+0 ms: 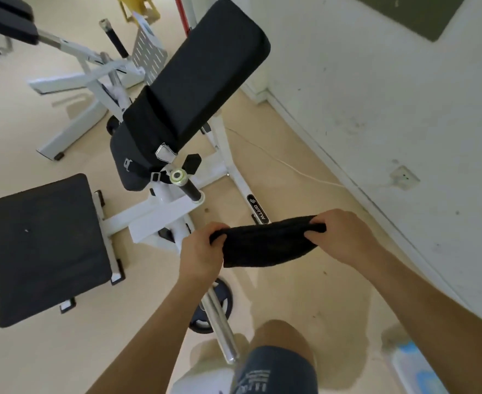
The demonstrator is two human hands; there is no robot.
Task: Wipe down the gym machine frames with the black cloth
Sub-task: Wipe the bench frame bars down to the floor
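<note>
A black cloth (265, 241) is stretched between both hands in the air, above the floor. My left hand (201, 251) grips its left end and my right hand (340, 237) grips its right end. Just beyond the cloth stands a white gym machine frame (160, 216) with a long black back pad (202, 75) and a black seat pad (49, 248). A white frame leg with a black label (258, 209) runs right behind the cloth. Neither hand touches the frame.
A chrome bar (221, 322) with a black weight plate (221, 305) lies under my left forearm. A second white machine (83, 81) stands at the back left. A white wall (390, 109) with a socket (404, 176) runs along the right, and a thin cable (285, 163) crosses the floor. My knee (282, 362) is at the bottom.
</note>
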